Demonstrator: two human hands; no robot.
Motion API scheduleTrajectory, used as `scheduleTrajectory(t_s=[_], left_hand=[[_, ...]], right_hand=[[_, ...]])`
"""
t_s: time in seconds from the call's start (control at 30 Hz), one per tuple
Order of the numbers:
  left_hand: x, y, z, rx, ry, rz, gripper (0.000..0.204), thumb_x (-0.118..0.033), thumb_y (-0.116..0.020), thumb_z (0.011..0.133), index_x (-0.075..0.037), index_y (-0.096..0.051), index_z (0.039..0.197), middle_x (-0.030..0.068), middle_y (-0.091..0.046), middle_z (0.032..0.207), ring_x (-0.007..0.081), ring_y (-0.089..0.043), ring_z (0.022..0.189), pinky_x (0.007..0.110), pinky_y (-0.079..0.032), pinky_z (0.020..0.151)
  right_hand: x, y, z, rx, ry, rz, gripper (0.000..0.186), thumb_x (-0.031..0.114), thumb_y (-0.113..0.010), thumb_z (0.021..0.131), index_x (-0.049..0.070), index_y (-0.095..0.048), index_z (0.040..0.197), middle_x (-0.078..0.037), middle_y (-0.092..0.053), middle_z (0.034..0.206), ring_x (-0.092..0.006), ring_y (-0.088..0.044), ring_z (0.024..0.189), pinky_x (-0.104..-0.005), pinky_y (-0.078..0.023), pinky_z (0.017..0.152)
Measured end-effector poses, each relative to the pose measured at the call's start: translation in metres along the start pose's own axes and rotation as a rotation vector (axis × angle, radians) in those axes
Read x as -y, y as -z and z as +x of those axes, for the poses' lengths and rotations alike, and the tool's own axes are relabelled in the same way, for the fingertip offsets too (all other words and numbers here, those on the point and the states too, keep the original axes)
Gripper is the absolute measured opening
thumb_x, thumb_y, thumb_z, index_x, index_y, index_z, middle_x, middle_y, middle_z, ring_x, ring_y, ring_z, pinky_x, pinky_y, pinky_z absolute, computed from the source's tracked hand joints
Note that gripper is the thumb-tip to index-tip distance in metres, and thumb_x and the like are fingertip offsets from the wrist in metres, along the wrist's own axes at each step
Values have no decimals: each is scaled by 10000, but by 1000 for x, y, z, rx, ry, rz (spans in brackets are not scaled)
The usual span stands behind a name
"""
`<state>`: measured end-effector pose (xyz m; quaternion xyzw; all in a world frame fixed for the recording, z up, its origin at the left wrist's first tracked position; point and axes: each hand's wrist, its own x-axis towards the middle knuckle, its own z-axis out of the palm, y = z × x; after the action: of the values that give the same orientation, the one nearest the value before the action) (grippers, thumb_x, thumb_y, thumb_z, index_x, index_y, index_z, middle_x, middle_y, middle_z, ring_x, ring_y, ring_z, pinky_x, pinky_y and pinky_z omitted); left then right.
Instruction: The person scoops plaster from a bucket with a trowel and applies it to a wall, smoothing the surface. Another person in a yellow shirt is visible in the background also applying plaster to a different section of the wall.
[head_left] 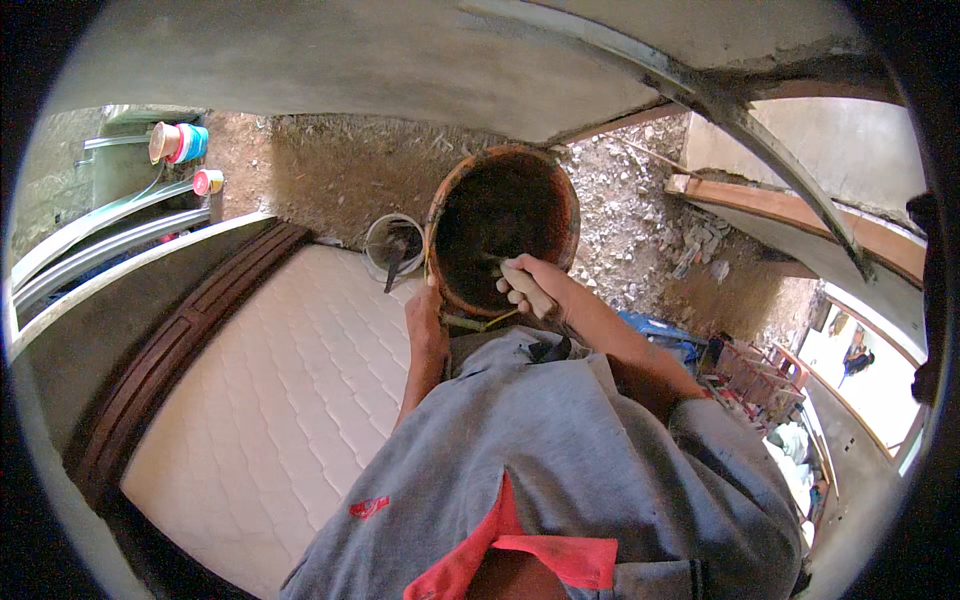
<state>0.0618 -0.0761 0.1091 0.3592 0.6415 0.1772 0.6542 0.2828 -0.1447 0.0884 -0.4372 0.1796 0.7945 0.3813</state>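
A round orange-brown bucket [570,215] stands in front of me, its inside dark. My left hand [427,318] grips its near left rim, thumb up along the edge. In my right hand [545,283] is a wooden-handled trowel [538,292], held at the near right of the bucket's mouth. Its metal end reaches down into the bucket, where the blade is lost in the dark. Just left of the bucket is a small whitish pail [376,247] with a dark tool [394,268] leaning in it.
A pale quilted mattress [270,370] with a dark wooden frame edge [170,360] lies at left. Rubble [630,230] covers ground to the right. A grey wall [350,60] rises ahead; a diagonal metal bar [770,145] crosses at upper right. Colourful containers [185,143] stand far left.
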Motion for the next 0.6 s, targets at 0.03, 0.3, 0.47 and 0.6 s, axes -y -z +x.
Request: scheduleTrajectory(t_s=[0.03,0.3,0.47,0.6], left_hand=[[-1,-3,1,66,-40,-108,363,-412,-569,1000,-72,-612,881,-30,-517,793,97,-454,720,294,-358,614],[2,-16,11,256,-85,-27,338,-384,-556,1018,-63,-602,926,-39,-456,801,100,-391,750,269,-358,726],[-8,-21,10,212,-43,-59,339,-387,-541,1027,-54,-584,985,-33,-455,832,105,-406,777,280,-376,764],[-4,-23,-1,206,-51,-71,326,-392,-534,1029,-69,-570,999,-32,-450,852,110,-417,799,291,-362,735]], right_hand=[[2,4,-15,88,2,16,256,298,-570,963,69,-564,1076,-74,-631,824,-159,-557,518,-281,-432,397],[26,8,25,-547,491,-1935,407,186,-571,902,-85,-561,1205,-301,-700,985,-327,-733,923,-507,-568,762],[31,29,45,114,407,-2431,331,179,-603,825,-75,-681,1021,-271,-712,953,-323,-717,952,-472,-572,757],[41,18,33,-318,434,-2093,323,202,-628,780,-59,-702,956,-275,-708,939,-365,-706,907,-457,-571,751]])
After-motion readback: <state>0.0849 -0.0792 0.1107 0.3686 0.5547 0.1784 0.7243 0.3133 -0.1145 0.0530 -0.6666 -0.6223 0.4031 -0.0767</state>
